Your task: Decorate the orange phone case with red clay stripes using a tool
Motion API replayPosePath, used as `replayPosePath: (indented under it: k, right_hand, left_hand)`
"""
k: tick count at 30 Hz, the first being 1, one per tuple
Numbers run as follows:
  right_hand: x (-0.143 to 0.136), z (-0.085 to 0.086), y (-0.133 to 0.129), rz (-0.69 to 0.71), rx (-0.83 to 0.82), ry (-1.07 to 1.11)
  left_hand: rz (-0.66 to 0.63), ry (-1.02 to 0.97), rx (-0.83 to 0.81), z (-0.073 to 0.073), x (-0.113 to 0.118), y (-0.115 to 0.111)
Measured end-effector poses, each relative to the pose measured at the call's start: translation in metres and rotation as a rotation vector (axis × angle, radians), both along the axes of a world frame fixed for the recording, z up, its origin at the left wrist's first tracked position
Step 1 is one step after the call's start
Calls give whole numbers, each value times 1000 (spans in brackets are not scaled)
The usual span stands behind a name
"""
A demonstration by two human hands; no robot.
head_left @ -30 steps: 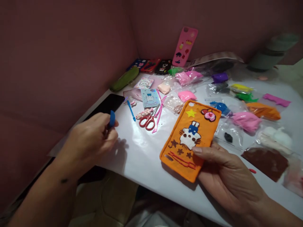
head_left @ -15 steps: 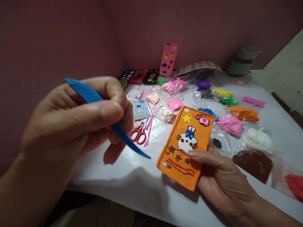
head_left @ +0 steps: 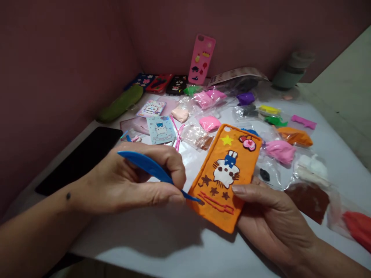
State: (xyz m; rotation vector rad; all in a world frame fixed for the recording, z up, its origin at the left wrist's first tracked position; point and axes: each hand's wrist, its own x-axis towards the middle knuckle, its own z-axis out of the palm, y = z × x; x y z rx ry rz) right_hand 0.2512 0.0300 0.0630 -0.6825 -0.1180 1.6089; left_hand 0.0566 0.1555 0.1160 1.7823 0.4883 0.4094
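Between thumb and fingers, my left hand (head_left: 150, 177) pinches a blue plastic clay modelling tool (head_left: 145, 164). The tool's thin tip meets the lower left part of an orange clay-covered phone case (head_left: 211, 162), by the red clay outline. My right hand (head_left: 269, 208) grips this case from its right side, thumb on the face and fingers behind. On the case are a white cat figure in blue, seen upside down, a yellow star, a pink-and-red cherry shape and several brown stars. My right fingers are mostly hidden under it.
A dark phone (head_left: 84, 158) lies at the left, near a green pouch (head_left: 121, 102). Cat-printed cards (head_left: 160, 130) and bagged clay, including pink (head_left: 281, 150) and orange (head_left: 295, 136), cover the white table. A pink phone case (head_left: 202, 60) leans on the wall near a jar (head_left: 294, 71).
My left hand has moved right and down, bringing the blue tool's tip from beside the orange case onto it. The view has shifted, so the dark phone shows and the scissors are hidden.
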Motion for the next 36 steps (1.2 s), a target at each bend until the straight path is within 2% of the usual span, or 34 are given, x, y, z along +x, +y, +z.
replayPosePath:
  k: [6, 9, 16, 22, 29, 36]
  right_hand:
    - [-1, 0, -1, -19, -50, -64]
    - [-2, 0, -1, -14, -48, -65]
    - [0, -1, 2, -2, -23, -34]
    - [-1, -1, -1, 6, -49, -57]
    - [0, -1, 2, 12, -49, -55]
    - [1, -1, -3, 31, -45, -34]
  left_hand:
    - [-92, 37, 103, -3, 5, 4]
    - [-111, 47, 146, -6, 3, 7]
    - [-146, 26, 279, -4, 1, 6]
    - [-184, -12, 284, -14, 2, 9]
    - [-247, -17, 321, -15, 3, 5]
    - [-277, -56, 360, -24, 3, 7]
